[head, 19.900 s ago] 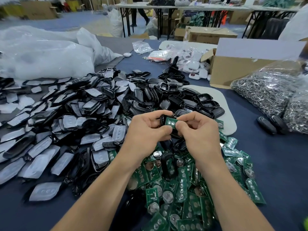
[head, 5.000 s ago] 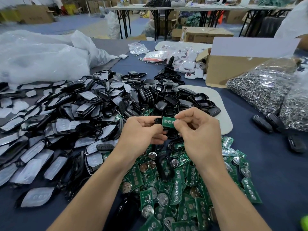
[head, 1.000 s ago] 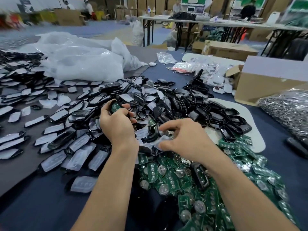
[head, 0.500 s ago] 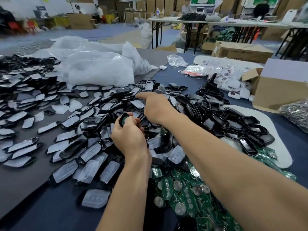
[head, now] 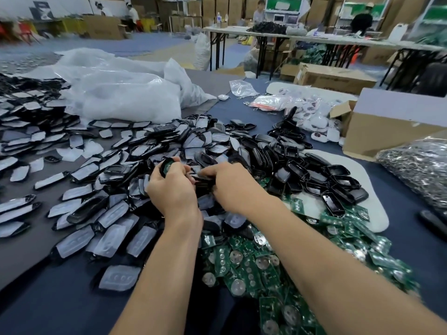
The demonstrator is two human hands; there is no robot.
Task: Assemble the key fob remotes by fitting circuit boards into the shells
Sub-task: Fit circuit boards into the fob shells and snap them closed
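Observation:
My left hand (head: 173, 187) grips a black shell with a green circuit board in it (head: 166, 166), held upright above the pile. My right hand (head: 231, 183) is beside it, fingers curled round another black shell piece (head: 204, 182) between the two hands; most of that piece is hidden. A heap of black shells and shell halves with grey button pads (head: 116, 189) covers the table to the left and behind. Green circuit boards with coin cells (head: 266, 262) lie heaped under my right forearm.
A white foam sheet (head: 362, 180) carries open black shells at right. A cardboard box (head: 387, 126), a bag of metal rings (head: 420, 165) and white plastic bags (head: 121, 93) ring the work area. Other tables and people stand far behind.
My right hand reached forward into the shell pile, then drew back next to my left hand holding a black piece. My left hand kept its shell with the board.

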